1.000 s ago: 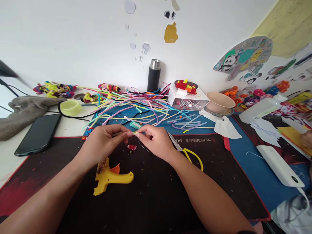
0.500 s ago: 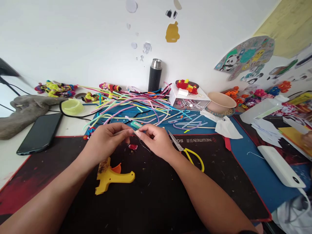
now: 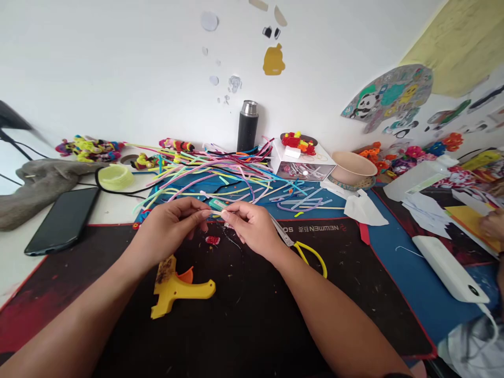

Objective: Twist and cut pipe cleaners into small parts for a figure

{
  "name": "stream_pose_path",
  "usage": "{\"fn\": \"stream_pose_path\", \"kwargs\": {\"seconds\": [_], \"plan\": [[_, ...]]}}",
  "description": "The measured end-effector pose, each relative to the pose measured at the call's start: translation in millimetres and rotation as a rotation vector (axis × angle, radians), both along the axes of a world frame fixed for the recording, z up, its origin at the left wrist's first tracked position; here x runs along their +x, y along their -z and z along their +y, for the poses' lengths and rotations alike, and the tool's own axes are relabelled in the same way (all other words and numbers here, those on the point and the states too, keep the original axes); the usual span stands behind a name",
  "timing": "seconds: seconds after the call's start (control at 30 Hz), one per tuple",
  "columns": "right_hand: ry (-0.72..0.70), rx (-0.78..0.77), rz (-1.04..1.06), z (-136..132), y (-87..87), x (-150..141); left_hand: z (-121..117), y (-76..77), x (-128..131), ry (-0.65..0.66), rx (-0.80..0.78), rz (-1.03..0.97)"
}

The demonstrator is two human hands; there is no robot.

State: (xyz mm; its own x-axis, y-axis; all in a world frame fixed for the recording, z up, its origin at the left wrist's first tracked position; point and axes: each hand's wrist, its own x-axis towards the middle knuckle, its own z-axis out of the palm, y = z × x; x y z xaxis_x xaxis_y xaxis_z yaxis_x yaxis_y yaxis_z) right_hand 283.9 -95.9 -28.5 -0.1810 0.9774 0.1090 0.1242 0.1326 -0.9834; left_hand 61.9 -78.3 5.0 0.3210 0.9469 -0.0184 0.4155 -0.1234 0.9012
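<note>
My left hand (image 3: pixel 169 228) and my right hand (image 3: pixel 252 227) meet above the black desk mat (image 3: pixel 244 315), fingertips pinched together on a thin pale pipe cleaner piece (image 3: pixel 214 213). The piece is short and mostly hidden by my fingers. Under the hands lies a small red fuzzy bit (image 3: pixel 212 240). A yellow glue gun (image 3: pixel 179 286) lies just below my left wrist. Yellow-handled scissors (image 3: pixel 303 249) rest right of my right hand.
A heap of coloured pipe cleaners (image 3: pixel 220 170) covers the blue mat behind my hands. A black flask (image 3: pixel 247 126), a small box (image 3: pixel 303 163), a bowl (image 3: pixel 352 168), a phone (image 3: pixel 63 219) and a white power bank (image 3: pixel 449 268) stand around. Another person's hand (image 3: pixel 492 226) shows at far right.
Both hands stay pinched on the same piece, shifting only slightly. The camera tilted a little.
</note>
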Motion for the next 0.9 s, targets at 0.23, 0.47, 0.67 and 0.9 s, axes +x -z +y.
{"fn": "stream_pose_path", "kwargs": {"seconds": [0.23, 0.47, 0.67, 0.9], "plan": [[-0.030, 0.241, -0.390, 0, 0.2, 4, 8, 4.4, -23, 0.236, 0.110, 0.274], [-0.087, 0.287, -0.506, -1, -4.9, 6, 4, -13.3, -20, 0.187, 0.084, 0.212], [-0.070, 0.231, -0.407, -2, 0.2, 2, 0, -11.5, -6, 0.217, 0.062, 0.217], [-0.004, 0.086, -0.233, -2, -0.1, -1, 0, -3.2, -3, 0.150, 0.073, 0.167]]}}
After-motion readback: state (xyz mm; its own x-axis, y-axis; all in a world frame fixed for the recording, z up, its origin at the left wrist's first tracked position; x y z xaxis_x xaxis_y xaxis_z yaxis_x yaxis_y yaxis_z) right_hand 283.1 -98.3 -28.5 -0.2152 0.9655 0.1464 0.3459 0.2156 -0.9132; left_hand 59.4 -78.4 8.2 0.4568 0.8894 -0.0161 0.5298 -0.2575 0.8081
